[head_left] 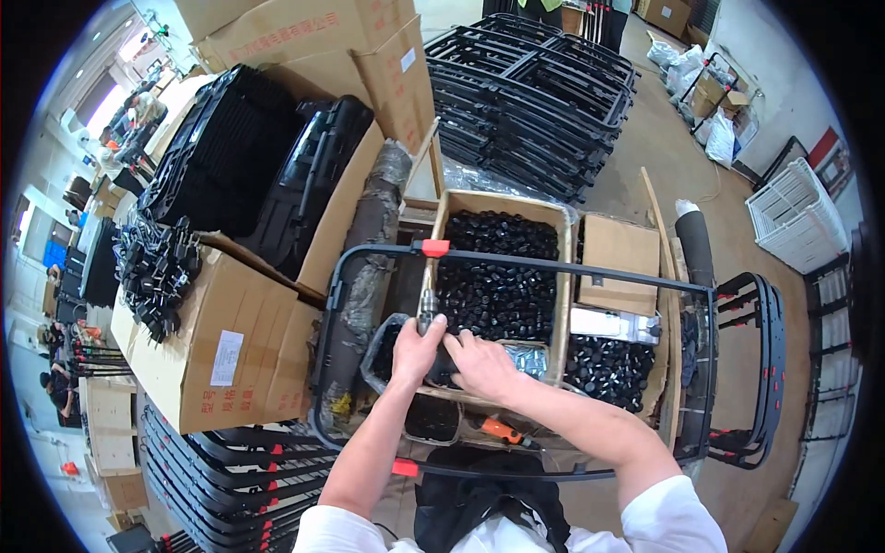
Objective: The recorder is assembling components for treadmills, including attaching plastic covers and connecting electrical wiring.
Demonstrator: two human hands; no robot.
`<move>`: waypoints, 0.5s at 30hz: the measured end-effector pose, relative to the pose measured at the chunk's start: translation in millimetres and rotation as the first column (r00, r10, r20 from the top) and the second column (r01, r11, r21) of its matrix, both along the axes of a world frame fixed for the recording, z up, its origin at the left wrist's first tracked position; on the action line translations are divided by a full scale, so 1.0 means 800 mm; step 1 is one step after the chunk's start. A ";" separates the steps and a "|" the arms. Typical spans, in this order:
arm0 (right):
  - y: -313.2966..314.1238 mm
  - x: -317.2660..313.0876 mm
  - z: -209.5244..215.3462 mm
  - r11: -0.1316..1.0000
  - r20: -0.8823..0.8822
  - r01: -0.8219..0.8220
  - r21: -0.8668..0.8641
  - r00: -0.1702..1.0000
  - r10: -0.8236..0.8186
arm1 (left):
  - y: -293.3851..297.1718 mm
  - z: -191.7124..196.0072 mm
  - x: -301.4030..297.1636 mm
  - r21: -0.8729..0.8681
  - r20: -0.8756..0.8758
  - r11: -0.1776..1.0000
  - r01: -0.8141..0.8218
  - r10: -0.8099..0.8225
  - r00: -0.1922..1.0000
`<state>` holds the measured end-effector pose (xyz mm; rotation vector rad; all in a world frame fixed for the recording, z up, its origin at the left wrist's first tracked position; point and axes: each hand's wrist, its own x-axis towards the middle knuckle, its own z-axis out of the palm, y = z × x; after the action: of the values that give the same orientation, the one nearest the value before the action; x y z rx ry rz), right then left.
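Two bare forearms in white sleeves are framing the near view, above one black tube frame (576,267) that is lying around the cartons and carrying two visible red pieces (435,248). One orange tool (501,429) is lying near its lower bar, one end hard to make out. Just beyond, the left hand (419,350) is holding one metal-nosed power tool (427,300) upright, fingers clamped around it; its body is hidden below. Its tip is pointing at the upper red piece, perhaps touching it. The right hand (481,367) is resting just beside, its fingers curled; whether they are gripping anything, I cannot tell. Beyond the hands, one open carton (564,267) is holding black caps (502,290), too many to count. Farther off, one stack of black frames (530,101) is standing, overlapping beyond counting, and one white basket (797,217) is sitting at right.
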<state>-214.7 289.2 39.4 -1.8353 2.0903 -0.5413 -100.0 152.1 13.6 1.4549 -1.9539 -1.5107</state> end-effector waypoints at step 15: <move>-0.099 0.039 -0.048 0.975 -0.080 0.160 0.153 0.986 -0.150 | -0.098 -0.093 0.010 -0.148 -0.045 0.988 0.051 -0.058 0.997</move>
<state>-183.8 209.9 1.3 -1.6333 2.2641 -0.3406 -91.7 74.0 -60.8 1.3022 -2.0442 -1.3784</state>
